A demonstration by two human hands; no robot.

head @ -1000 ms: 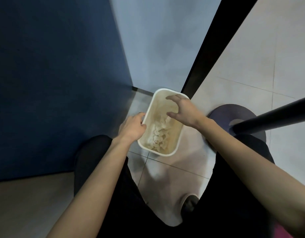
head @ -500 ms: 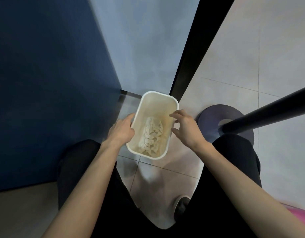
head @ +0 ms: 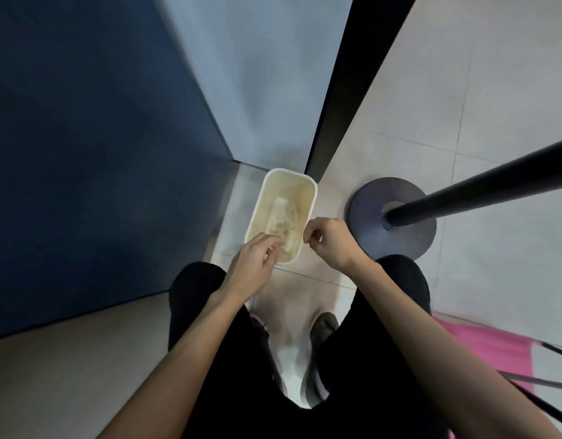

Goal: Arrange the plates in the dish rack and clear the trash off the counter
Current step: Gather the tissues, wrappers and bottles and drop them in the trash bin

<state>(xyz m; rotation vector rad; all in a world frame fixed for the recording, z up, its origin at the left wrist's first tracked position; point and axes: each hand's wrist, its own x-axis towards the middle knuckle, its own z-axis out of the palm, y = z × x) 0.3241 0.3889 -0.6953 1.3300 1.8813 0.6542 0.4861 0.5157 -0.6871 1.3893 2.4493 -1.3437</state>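
A small white rectangular trash bin point(head: 311, 198) stands on the tiled floor in a corner, with crumpled pale paper trash point(head: 282, 218) lying inside it. My left hand point(head: 253, 259) hovers over the bin's near left corner with relaxed, slightly bent fingers and holds nothing. Just outside the bin's right rim is my right hand point(head: 329, 243), its fingers curled in, with nothing visible in them. No plates or dish rack are in view.
A dark blue panel point(head: 83, 153) walls off the left side. A black upright edge point(head: 336, 106) rises behind the bin. To the right, a black pole point(head: 482, 188) leans from a round dark base point(head: 368, 229). Pink fabric point(head: 495, 350) lies lower right. My shoes point(head: 324, 324) stand below the bin.
My left hand has let go of the bin's left rim. My right hand has drawn back from over the bin and curled up. The view has risen away from the bin.
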